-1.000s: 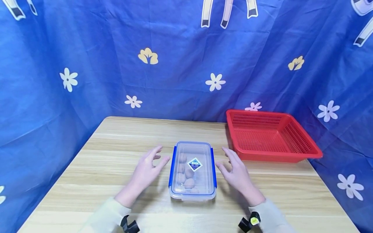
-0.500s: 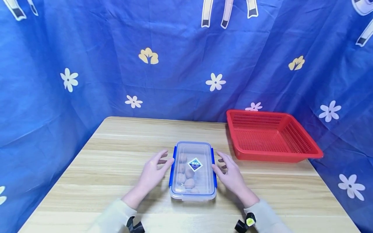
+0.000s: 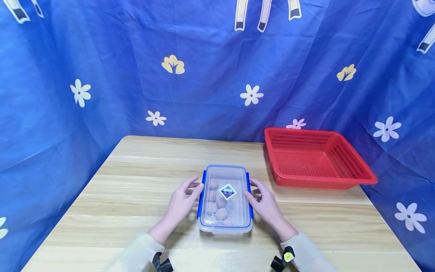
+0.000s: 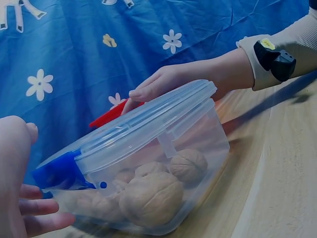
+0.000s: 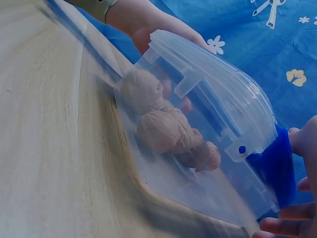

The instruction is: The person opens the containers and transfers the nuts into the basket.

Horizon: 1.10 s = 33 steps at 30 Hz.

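A clear plastic food container (image 3: 234, 211) with a clear lid and blue side latches stands on the table between my hands. Several walnuts (image 4: 151, 198) lie inside, mostly toward its left side. My left hand (image 3: 181, 202) is at the left blue latch (image 4: 62, 171), thumb near the lid edge and fingers reaching low beside the wall. At the opposite side, my right hand (image 3: 266, 204) has its thumb on the upper edge of the right latch (image 5: 275, 168), with its fingers curled below. Parts of both hands fall outside their wrist views.
A red perforated plastic basket (image 3: 312, 181) stands at the table's back right, with nothing in it. The wooden table (image 3: 142, 166) is bordered by a blue curtain (image 3: 204, 87) with printed flowers. Each sleeve carries a black wrist device (image 3: 283, 260).
Both hands have moved inward from either side to the container's latches. The right thumb has come onto the lid's edge. The container and basket have stayed put.
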Each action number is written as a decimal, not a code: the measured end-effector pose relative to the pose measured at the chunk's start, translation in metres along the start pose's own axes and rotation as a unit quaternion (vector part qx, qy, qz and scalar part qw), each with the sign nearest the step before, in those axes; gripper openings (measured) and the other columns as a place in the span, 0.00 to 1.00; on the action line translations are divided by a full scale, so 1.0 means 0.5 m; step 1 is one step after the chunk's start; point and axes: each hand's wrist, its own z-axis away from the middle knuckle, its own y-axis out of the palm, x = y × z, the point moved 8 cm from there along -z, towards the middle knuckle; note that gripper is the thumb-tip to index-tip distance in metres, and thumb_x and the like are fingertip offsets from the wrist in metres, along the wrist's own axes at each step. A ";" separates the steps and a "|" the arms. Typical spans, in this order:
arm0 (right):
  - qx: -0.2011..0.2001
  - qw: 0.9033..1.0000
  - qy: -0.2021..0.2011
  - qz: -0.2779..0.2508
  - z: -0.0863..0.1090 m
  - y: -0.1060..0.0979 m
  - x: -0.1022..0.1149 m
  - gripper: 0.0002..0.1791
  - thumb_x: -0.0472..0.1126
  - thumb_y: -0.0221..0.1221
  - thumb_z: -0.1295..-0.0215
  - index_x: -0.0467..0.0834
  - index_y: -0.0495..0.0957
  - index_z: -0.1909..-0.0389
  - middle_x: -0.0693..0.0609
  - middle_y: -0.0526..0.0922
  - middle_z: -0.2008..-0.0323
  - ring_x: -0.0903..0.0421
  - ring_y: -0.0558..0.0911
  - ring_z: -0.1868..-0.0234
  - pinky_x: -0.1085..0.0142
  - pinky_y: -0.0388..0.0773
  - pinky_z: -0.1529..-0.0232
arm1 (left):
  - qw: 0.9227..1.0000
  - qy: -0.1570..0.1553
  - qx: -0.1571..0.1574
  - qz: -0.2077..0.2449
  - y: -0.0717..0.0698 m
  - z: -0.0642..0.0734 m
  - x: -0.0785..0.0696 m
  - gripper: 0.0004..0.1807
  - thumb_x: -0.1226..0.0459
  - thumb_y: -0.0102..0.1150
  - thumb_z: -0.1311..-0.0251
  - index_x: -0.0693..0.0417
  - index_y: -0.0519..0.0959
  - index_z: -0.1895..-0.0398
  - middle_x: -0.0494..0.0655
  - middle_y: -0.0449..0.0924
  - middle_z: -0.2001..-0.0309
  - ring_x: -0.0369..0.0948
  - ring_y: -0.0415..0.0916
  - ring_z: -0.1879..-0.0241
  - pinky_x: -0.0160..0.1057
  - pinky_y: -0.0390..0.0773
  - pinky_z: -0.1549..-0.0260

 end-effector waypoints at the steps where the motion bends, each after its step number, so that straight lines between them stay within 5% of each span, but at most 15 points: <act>1: 0.001 1.000 0.005 0.001 -0.001 0.002 -0.010 0.25 0.35 0.61 0.41 0.34 0.69 0.42 0.38 0.76 0.50 0.45 0.79 0.61 0.58 0.82 0.63 | 1.000 -0.001 -0.001 0.000 0.001 0.000 0.001 0.28 0.52 0.57 0.39 0.57 0.69 0.39 0.57 0.76 0.51 0.48 0.77 0.61 0.38 0.84 0.76; 9: 0.016 0.999 0.047 -0.007 -0.009 0.020 -0.071 0.29 0.42 0.62 0.40 0.42 0.67 0.38 0.45 0.76 0.49 0.52 0.78 0.61 0.65 0.80 0.63 | 1.000 -0.002 -0.005 -0.010 0.012 0.002 -0.008 0.23 0.62 0.57 0.38 0.61 0.70 0.41 0.60 0.77 0.53 0.49 0.77 0.65 0.36 0.82 0.79; 18: 0.033 0.995 0.079 -0.046 -0.001 0.022 -0.005 0.30 0.38 0.60 0.39 0.37 0.63 0.36 0.38 0.73 0.53 0.49 0.75 0.62 0.66 0.80 0.66 | 1.000 0.003 -0.015 -0.010 0.021 0.000 0.007 0.21 0.59 0.57 0.38 0.54 0.72 0.42 0.54 0.78 0.55 0.43 0.77 0.66 0.34 0.82 0.73; 33: 0.015 0.992 0.092 -0.089 -0.007 0.032 -0.040 0.32 0.35 0.62 0.42 0.38 0.64 0.37 0.36 0.72 0.51 0.47 0.75 0.62 0.66 0.80 0.66 | 0.999 0.014 -0.047 -0.012 0.027 0.001 0.009 0.19 0.63 0.52 0.35 0.55 0.72 0.42 0.54 0.79 0.57 0.42 0.76 0.68 0.34 0.82 0.72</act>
